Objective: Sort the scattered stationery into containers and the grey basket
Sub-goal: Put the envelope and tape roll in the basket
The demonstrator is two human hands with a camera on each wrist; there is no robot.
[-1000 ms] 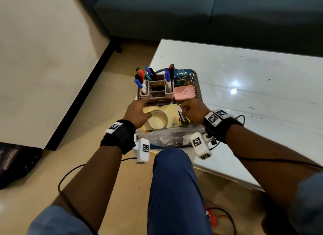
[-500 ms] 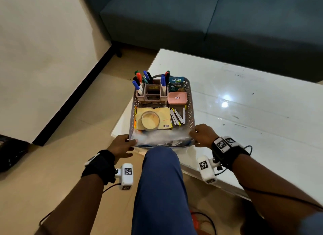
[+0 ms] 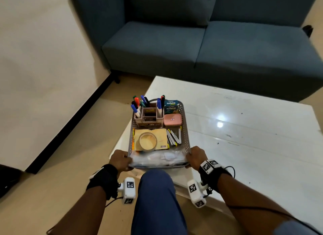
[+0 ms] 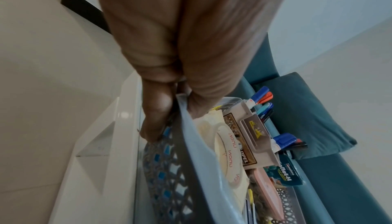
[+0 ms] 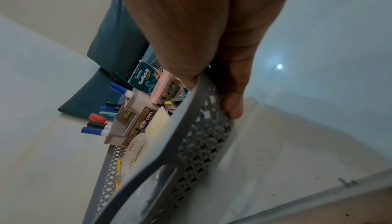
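Note:
The grey basket (image 3: pixel 185 128) sits on the near left corner of the white table (image 3: pixel 244 129). Inside it stand a pink pen holder (image 3: pixel 149 115) full of markers, a pink case (image 3: pixel 172 119), teal boxes (image 3: pixel 171 105), a tape roll (image 3: pixel 147 141) on a yellow pad, white clips and a clear plastic bag (image 3: pixel 159 158). My left hand (image 3: pixel 120 160) grips the basket's near left corner (image 4: pixel 182 127), thumb inside the rim. My right hand (image 3: pixel 195 156) grips the near right corner (image 5: pixel 197 103), fingers outside the lattice wall.
A teal sofa (image 3: pixel 209 47) stands behind the table. The table's left edge borders beige floor (image 3: pixel 78 147) and a white wall with a black skirting (image 3: pixel 70 126). My blue-trousered knee (image 3: pixel 155 191) is just below the basket. The table's right part is bare.
Both hands left the items inside the basket and moved back to its near corners, where they now grip the rim. The view has tilted up, showing more sofa.

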